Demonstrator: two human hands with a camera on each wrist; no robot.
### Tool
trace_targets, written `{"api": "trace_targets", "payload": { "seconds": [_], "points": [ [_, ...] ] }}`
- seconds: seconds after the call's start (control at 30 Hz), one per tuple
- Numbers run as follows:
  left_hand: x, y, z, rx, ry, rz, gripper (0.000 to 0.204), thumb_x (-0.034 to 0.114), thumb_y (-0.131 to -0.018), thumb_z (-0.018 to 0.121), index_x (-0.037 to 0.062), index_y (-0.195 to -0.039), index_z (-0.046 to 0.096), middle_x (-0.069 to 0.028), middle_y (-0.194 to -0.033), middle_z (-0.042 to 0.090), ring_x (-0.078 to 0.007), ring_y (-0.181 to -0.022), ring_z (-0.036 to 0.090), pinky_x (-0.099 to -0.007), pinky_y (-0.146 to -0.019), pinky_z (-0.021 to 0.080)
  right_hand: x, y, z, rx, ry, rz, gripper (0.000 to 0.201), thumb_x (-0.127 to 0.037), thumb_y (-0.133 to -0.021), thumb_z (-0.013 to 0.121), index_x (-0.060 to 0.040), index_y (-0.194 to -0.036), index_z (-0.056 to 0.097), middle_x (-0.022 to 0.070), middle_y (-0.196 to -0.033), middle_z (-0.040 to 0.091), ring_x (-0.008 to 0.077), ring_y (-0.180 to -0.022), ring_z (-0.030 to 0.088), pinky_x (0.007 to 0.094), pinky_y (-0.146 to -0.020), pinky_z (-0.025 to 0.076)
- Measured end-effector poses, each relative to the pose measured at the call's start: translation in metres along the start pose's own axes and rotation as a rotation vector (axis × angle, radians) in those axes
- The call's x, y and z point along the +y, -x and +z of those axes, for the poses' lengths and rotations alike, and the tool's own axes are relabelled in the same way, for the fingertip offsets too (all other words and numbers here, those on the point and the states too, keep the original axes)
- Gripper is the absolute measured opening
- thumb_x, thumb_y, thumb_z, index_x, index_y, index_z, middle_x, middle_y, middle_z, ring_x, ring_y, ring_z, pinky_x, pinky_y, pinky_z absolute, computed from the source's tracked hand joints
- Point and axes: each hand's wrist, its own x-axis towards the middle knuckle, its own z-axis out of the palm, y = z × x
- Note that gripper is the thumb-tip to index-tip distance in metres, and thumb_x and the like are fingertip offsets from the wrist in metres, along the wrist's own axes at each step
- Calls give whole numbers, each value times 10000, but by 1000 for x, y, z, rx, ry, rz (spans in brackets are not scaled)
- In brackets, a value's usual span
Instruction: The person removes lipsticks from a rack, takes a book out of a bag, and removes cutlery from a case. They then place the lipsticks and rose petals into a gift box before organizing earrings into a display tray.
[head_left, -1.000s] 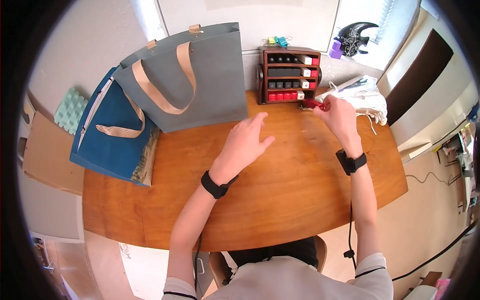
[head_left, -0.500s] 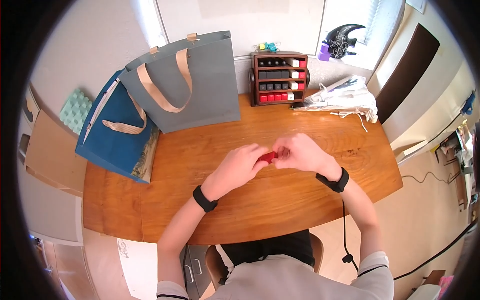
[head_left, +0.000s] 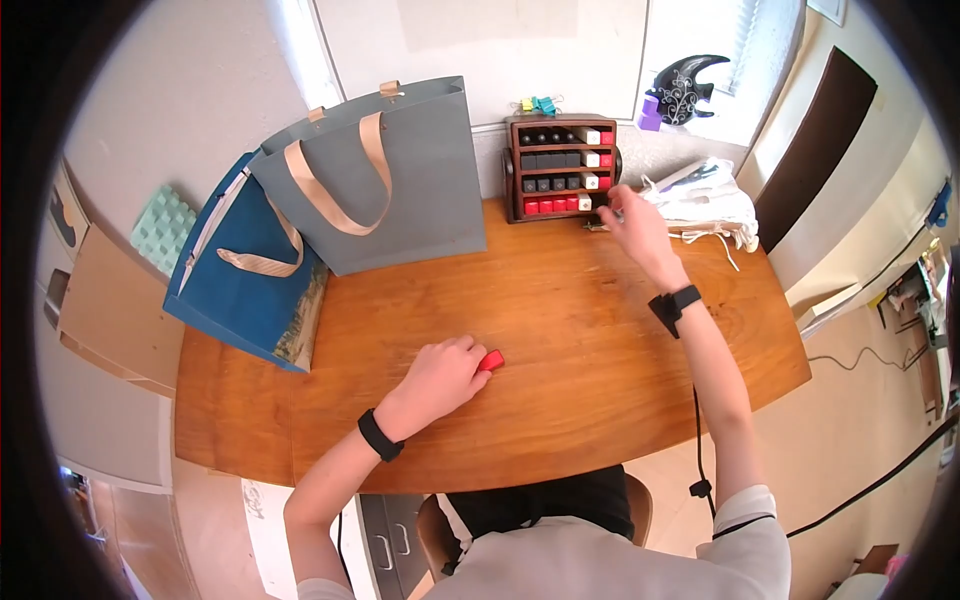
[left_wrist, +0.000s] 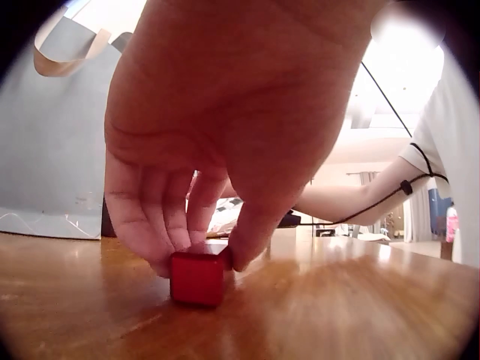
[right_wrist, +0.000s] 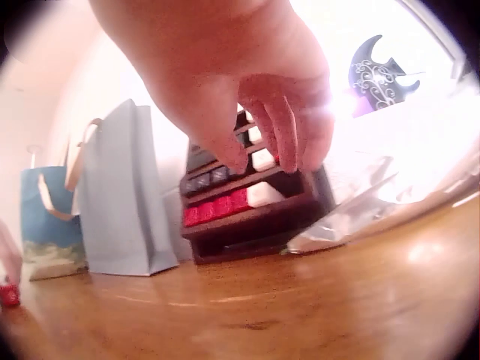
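Observation:
Low over the middle of the table, my left hand (head_left: 430, 385) pinches a small red square-ended block (head_left: 490, 360) between thumb and fingers. In the left wrist view the block (left_wrist: 196, 279) lies on its side on the wood, its square end facing the camera. My right hand (head_left: 640, 235) is up at the right end of a dark wooden rack (head_left: 555, 122), thumb and fingers apart. Seen from the right wrist, its fingertips overlap the right-hand slots, near a white block (right_wrist: 264, 159). Rows of black, white and red blocks fill the rack's shelves.
A grey paper bag (head_left: 420, 190) and a blue bag (head_left: 225, 280) stand at the table's left. Right of the rack lies a white plastic bag (head_left: 710, 205). A black fish ornament (head_left: 683, 95) and a purple block (head_left: 650, 112) sit behind. Coloured clips (head_left: 540, 104) top the rack.
My right hand brought the red block from beside the rack to my left hand, then returned to the rack. The left hand has lowered the block to the table, toward me.

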Motion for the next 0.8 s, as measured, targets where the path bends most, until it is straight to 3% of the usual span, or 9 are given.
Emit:
{"api": "trace_targets", "payload": {
  "seconds": [0.17, 0.3, 0.57, 0.8],
  "points": [
    [0, -2, 1, 1, 32, 27, 216, 238, -899, 743, 49, -999, 714, -132, -887, 659, -333, -835, 677, -432, -718, 561, 16, -17, -3, 165, 199, -151, 309, -177, -911, 716, -116, -1209, 665, 108, -1010, 678, 339, -925, 682, 444, -780, 562],
    [-1, -1, 1, 12, 39, 30, 205, 238, -901, 743, 60, -994, 702, -118, -888, 655, -315, -843, 678, -425, -711, 560, 24, -25, 3, 133, 222, -196, 295, -174, -902, 725, -156, -1193, 684, 74, -989, 678, 316, -909, 683, 427, -769, 562],
    [-2, -1, 3, 17, 75, 24, 208, 243, -899, 747, 78, -1024, 729, -114, -876, 663, -312, -837, 675, -421, -709, 557, 31, -38, -2, 134, 259, -372, 205, -200, -881, 741, -128, -1073, 725, 48, -960, 682, 271, -934, 681, 411, -753, 571],
    [4, -8, 0, 20, 77, -10, 212, 251, -879, 766, 89, -1016, 755, -108, -861, 677, -326, -817, 673, -428, -695, 551, 27, -32, -17, 174, 231, -424, 249, -218, -854, 760, -113, -1069, 687, 50, -938, 665, 264, -912, 684, 397, -705, 571]
  ]
}}
